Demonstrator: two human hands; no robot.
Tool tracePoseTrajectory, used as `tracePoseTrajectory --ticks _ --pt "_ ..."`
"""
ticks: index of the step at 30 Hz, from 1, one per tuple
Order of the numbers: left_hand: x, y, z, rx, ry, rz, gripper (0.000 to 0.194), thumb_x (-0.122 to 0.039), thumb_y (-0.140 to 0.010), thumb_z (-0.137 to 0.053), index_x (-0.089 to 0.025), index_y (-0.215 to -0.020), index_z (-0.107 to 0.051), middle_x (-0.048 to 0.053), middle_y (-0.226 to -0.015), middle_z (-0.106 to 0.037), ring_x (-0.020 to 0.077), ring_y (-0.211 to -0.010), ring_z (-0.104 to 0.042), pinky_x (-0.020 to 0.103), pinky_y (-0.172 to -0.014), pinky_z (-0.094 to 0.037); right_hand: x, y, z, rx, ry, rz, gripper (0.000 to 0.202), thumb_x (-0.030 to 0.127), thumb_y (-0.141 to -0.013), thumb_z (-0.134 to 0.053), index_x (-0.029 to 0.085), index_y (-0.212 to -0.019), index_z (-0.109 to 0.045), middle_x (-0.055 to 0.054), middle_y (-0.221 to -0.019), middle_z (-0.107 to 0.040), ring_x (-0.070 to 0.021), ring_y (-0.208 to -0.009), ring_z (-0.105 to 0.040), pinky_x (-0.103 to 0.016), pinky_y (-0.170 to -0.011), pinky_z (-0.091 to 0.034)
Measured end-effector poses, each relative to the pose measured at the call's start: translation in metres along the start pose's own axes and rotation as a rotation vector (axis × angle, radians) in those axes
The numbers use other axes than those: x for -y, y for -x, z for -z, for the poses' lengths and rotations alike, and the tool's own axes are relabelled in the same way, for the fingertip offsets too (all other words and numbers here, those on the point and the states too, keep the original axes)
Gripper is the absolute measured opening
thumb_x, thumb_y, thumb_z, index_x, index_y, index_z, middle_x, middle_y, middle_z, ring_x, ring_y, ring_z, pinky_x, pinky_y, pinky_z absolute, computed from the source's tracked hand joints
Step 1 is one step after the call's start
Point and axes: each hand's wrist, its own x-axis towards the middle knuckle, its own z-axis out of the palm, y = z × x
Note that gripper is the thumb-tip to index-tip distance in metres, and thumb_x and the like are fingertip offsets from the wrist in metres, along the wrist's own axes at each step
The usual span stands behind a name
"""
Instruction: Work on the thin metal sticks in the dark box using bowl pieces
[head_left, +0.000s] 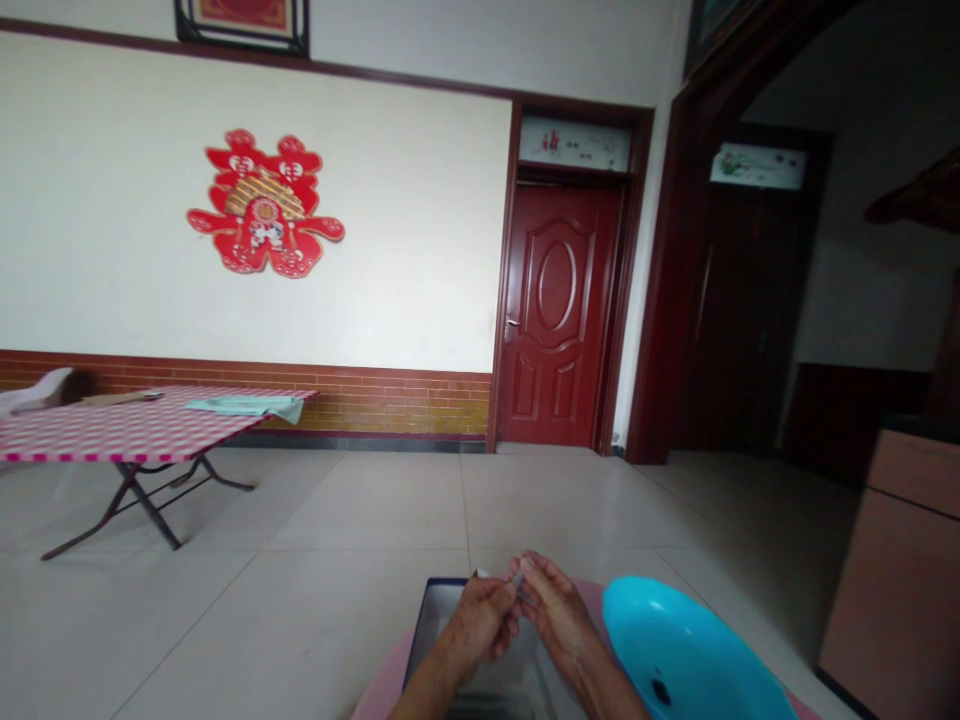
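Note:
My left hand and my right hand meet at the fingertips, low in the middle of the head view. Both are closed in a pinch around a small, thin, greyish-white piece; its kind is too small to make out. Beneath the hands lies a shallow box with a dark blue rim and a pale inside, partly covered by my forearms. Just right of my right hand is a bright blue plastic basin. A small dark object shows inside it.
Box and basin rest on a pink surface. At the left stands a folding table with a red-and-white checked cover, a light green cloth on it. A pinkish cabinet stands at the right, and a red door is ahead.

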Motion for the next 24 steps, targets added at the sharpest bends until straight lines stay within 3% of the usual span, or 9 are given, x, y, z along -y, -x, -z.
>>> tracePoseTrajectory --ticks 7,13,19,24 --pt "0.015 -0.008 0.007 -0.067 -0.233 -0.131 0.064 -0.082 -0.066 -0.032 -0.020 -0.053 -0.045 -0.005 -0.042 -0.040 0.0066 -0.032 -0.033 0.021 -0.036 -0.025 -0.003 0.002 -0.005 -0.019 0.070 0.013 0.035 0.039 -0.056 -0.081 0.018 -0.078 -0.065 -0.004 -0.080 -0.070 -0.0177 -0.076 -0.063 -0.028 -0.062 -0.051" --pt "0.012 -0.007 0.008 -0.150 -0.529 -0.359 0.058 -0.063 -0.082 -0.026 -0.019 -0.053 -0.049 -0.001 -0.048 -0.046 0.0106 -0.046 -0.042 0.023 -0.047 -0.032 -0.005 0.000 -0.004 -0.030 0.073 0.004 0.035 0.040 -0.056 -0.081 0.019 -0.079 -0.065 -0.004 -0.081 -0.070 -0.0188 -0.079 -0.064 -0.030 -0.066 -0.052" --pt "0.014 -0.005 0.009 -0.190 -0.774 -0.412 0.053 -0.044 -0.089 -0.024 -0.017 -0.069 -0.065 0.007 -0.061 -0.063 0.0165 -0.057 -0.055 0.027 -0.059 -0.041 -0.005 0.005 -0.008 -0.062 0.084 0.006 0.036 0.040 -0.052 -0.082 0.017 -0.074 -0.065 -0.004 -0.078 -0.070 -0.0197 -0.077 -0.064 -0.033 -0.068 -0.053" --pt "0.016 -0.002 0.009 -0.239 -0.834 -0.401 0.045 -0.038 -0.090 -0.027 -0.017 -0.098 -0.066 0.012 -0.093 -0.070 0.0224 -0.085 -0.062 0.031 -0.080 -0.043 -0.006 0.007 -0.010 -0.102 0.050 0.058 0.034 0.037 -0.054 -0.082 0.019 -0.077 -0.064 -0.003 -0.078 -0.070 -0.0195 -0.079 -0.065 -0.031 -0.070 -0.053"
